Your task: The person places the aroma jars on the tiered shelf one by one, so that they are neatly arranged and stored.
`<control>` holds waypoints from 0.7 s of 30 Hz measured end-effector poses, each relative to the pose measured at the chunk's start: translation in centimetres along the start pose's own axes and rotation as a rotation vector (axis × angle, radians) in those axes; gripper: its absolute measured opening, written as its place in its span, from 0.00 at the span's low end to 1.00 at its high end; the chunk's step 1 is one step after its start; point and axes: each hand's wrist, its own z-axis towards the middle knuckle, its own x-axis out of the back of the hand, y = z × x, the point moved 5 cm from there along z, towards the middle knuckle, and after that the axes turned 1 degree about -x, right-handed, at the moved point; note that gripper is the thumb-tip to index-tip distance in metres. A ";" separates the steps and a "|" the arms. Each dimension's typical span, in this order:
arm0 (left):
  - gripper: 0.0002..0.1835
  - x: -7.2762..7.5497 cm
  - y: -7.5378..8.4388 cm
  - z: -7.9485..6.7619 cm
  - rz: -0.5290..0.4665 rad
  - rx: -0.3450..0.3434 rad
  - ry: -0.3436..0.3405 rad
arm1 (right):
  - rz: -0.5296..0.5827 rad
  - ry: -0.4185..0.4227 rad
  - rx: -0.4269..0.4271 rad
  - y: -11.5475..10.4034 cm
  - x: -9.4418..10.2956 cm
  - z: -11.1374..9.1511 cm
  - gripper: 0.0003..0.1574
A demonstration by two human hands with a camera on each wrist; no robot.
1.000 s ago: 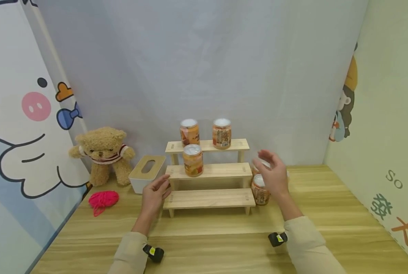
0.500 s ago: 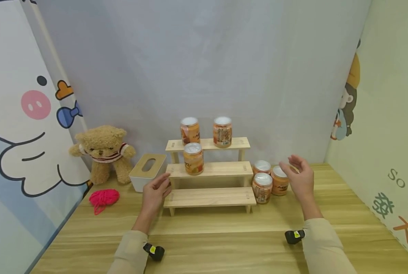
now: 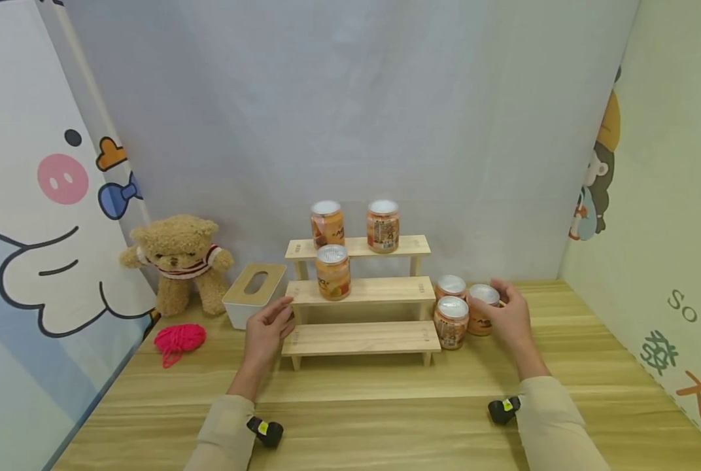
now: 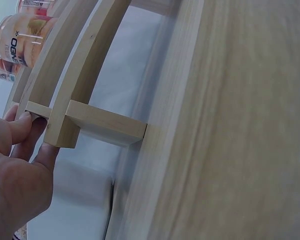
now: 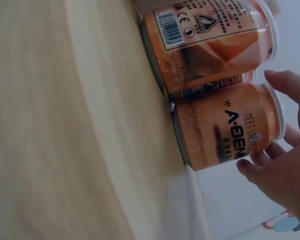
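Observation:
At the left end of a three-step wooden display stand point(image 3: 359, 291), my left hand point(image 3: 265, 330) pinches the end of the steps; the left wrist view shows its thumb against the wood and fingers behind it. My right hand point(image 3: 512, 322) reaches around the rightmost orange can point(image 5: 215, 127). Its fingertips lie along the can's far side, while the thumb stands by the lid, seemingly apart from it. Beside that can stand a front can point(image 3: 451, 325) and a partly hidden back can point(image 3: 450, 285). The stand bears two cans on top and a can point(image 3: 333, 275) on the middle step.
Left of the stand is a white tissue box point(image 3: 247, 307) with a wooden lid. Farther left sit a teddy bear point(image 3: 176, 265) and a bundle of pink yarn point(image 3: 180, 339). A grey curtain point(image 3: 444, 131) hangs behind the wooden table point(image 3: 356, 418).
My right hand has moved right, away from over the cans by the stand, then closed in around the rightmost can. The left hand has stayed at the stand's left end.

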 end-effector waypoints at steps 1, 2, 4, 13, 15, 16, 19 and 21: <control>0.17 0.0 0.0 0.0 -0.002 0.002 -0.001 | -0.005 -0.002 -0.004 0.1 -0.1 0.0 0.46; 0.17 0.0 0.0 0.0 -0.003 0.004 -0.001 | -0.010 -0.003 -0.006 0.2 -0.1 0.0 0.46; 0.18 0.0 0.0 0.0 -0.007 0.006 -0.001 | -0.023 -0.009 -0.011 0.3 -0.2 0.0 0.45; 0.18 0.0 0.0 0.0 -0.007 0.007 0.003 | -0.034 -0.046 -0.065 0.4 -0.5 -0.2 0.45; 0.18 0.0 0.0 0.0 -0.007 0.011 0.001 | -0.045 -0.042 -0.074 0.5 -0.5 -0.2 0.46; 0.18 0.0 0.0 0.0 -0.004 0.010 -0.001 | -0.048 -0.035 -0.077 0.6 -0.4 -0.2 0.45; 0.18 0.0 0.0 0.0 -0.003 0.008 -0.006 | -0.045 0.001 -0.084 0.8 -0.1 -0.2 0.45; 0.18 0.0 0.0 0.0 -0.001 0.008 -0.011 | -0.041 0.034 -0.082 0.6 0.3 -0.2 0.45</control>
